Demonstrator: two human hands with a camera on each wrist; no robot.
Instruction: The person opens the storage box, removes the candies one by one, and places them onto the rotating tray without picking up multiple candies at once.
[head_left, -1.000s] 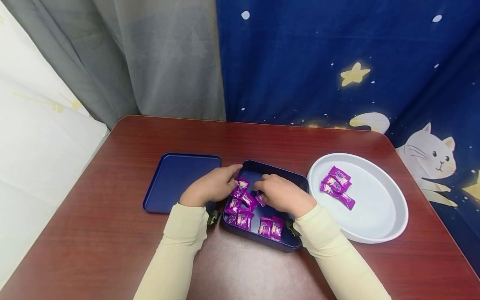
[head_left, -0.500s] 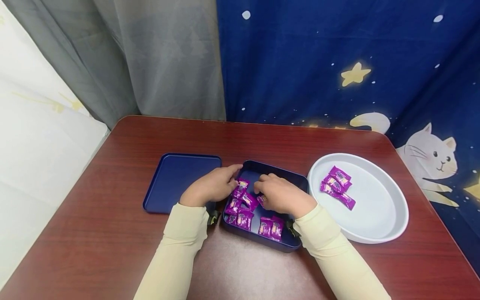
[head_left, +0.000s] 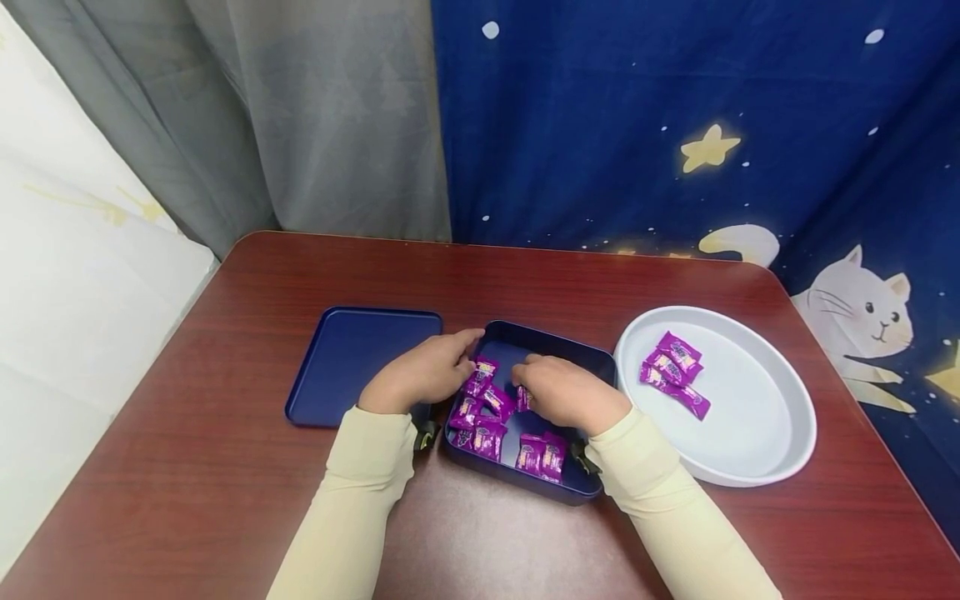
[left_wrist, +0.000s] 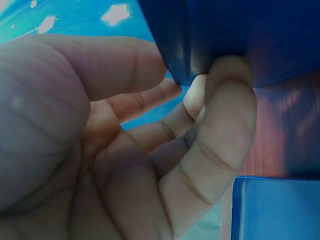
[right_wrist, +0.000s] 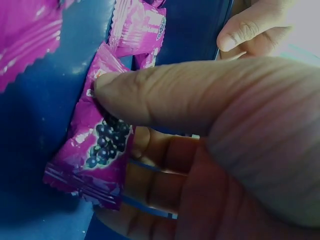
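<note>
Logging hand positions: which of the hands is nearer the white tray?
Right. The right hand is in the blue box, just left of the white tray; the left hand is farther, at the box's left wall.

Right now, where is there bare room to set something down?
Bare: table left of the blue tray; the strip beyond the blue box; the right half of the white dish, past its purple packets. Crowded: the box's left side, with more packets, and its middle, where the right hand pinches one.
</note>
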